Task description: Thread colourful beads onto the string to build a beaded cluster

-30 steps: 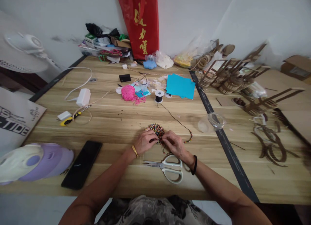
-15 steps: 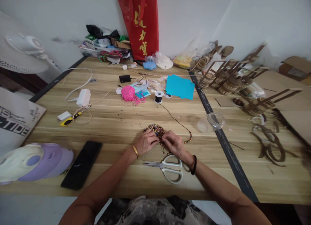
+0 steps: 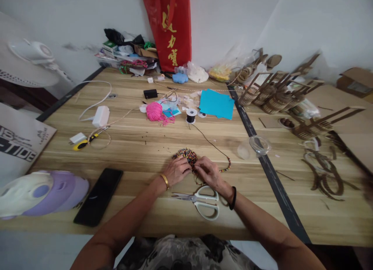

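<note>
Pale matt wood-grain tabletop; glossy multicoloured round beads; white plastic-handled metal scissors; glossy black glass-faced phone; matt turquoise paper sheet

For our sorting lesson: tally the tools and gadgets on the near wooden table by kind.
Scissors: 1
Phone: 1
Thread spool: 1
Yellow-handled tool: 1
White charger: 1
Total: 5
</note>
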`<state>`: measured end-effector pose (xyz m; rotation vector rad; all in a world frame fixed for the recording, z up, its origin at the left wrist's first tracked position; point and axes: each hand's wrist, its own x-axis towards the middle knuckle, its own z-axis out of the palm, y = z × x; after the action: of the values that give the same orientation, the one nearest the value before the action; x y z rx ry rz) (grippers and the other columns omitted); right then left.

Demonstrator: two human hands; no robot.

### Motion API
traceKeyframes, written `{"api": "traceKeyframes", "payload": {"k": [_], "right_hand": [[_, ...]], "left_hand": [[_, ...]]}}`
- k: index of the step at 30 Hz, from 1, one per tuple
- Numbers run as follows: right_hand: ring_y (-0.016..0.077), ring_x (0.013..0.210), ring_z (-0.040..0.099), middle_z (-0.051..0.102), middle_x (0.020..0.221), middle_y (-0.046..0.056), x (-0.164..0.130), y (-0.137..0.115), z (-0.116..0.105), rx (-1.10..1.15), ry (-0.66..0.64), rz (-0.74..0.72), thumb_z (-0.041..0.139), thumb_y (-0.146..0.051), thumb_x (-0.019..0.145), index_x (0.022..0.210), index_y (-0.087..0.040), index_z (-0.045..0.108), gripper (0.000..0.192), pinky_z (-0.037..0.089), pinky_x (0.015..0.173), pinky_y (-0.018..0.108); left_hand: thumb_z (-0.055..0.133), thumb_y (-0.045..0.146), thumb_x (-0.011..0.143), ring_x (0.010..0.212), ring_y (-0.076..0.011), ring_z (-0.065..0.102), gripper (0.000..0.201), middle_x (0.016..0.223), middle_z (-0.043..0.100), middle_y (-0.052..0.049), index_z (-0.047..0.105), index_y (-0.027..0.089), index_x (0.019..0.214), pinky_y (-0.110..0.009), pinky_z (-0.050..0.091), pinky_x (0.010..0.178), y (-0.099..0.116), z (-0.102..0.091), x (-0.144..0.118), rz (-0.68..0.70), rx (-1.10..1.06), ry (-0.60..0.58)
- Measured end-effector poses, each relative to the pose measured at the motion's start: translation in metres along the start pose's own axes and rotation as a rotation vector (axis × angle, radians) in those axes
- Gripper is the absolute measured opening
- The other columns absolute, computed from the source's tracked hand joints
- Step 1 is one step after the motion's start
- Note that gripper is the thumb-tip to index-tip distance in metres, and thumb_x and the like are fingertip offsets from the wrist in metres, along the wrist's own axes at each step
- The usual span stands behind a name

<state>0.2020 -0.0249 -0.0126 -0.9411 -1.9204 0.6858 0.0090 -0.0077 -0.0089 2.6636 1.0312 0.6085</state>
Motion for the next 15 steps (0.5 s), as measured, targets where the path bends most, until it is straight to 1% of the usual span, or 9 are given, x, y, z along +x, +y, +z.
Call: {"api": "traceKeyframes", "payload": {"k": [10, 15], "right_hand": [[0.017, 0.074, 0.055, 0.059, 0.078, 0.005, 0.001, -0.002, -0.0003, 0.008, 0.017, -0.015, 0.051, -0.025, 0.092, 0.085, -0.02, 0.059, 0.012, 0.047, 0.067, 0.03], [0.0165, 0.075, 0.055, 0.059, 0.079, 0.005, 0.0004, -0.0018, -0.0003, 0.0, 0.002, -0.013, 0.05, -0.025, 0.092, 0.087, -0.019, 0.059, 0.011, 0.047, 0.068, 0.03]], "left_hand": [[0.054, 0.023, 0.087, 0.085, -0.0184, 0.053, 0.018, 0.082, 0.061, -0.005, 0.068, 0.017, 0.08, -0.031, 0.044, 0.079, 0.0035, -0.0021, 0.0016, -0.012, 0.014, -0.025], [0.054, 0.024, 0.087, 0.086, -0.0187, 0.053, 0.017, 0.082, 0.06, -0.006, 0.068, 0.016, 0.08, -0.032, 0.043, 0.079, 0.0039, -0.0024, 0.0009, -0.013, 0.025, -0.026]]}}
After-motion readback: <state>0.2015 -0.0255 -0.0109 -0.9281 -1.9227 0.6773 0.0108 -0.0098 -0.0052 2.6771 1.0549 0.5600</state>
